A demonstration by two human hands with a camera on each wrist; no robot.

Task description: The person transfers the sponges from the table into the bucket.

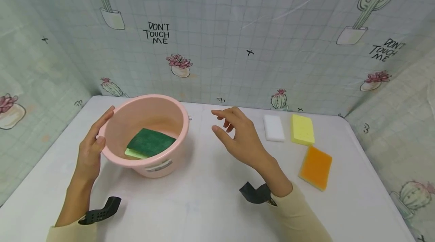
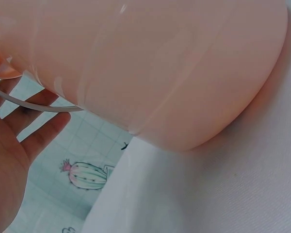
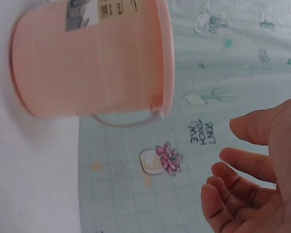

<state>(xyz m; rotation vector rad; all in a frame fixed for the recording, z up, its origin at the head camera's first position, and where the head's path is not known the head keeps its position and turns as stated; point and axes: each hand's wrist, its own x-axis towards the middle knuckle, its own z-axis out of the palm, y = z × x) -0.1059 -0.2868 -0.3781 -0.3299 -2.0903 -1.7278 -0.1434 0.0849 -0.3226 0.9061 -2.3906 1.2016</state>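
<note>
A pink bucket (image 1: 156, 170) stands upright on the left half of the table. Inside it lies a sponge (image 1: 151, 142) with a dark green face and a light green edge. My left hand (image 1: 90, 145) holds the bucket's left rim, thumb on the rim and fingers along the outside; the left wrist view shows those fingers by the grey handle (image 2: 39, 106). To the right of the bucket, my right hand (image 1: 241, 134) hovers with nothing in it, its fingers loosely bent and the thumb apart. The right wrist view shows it facing the bucket.
Right of my right hand lie a white sponge (image 1: 273, 128), a yellow sponge (image 1: 302, 129) and an orange sponge (image 1: 315, 168). All rest on the white table (image 1: 190, 208). A cactus-printed curtain (image 1: 217, 45) closes off the back and both sides.
</note>
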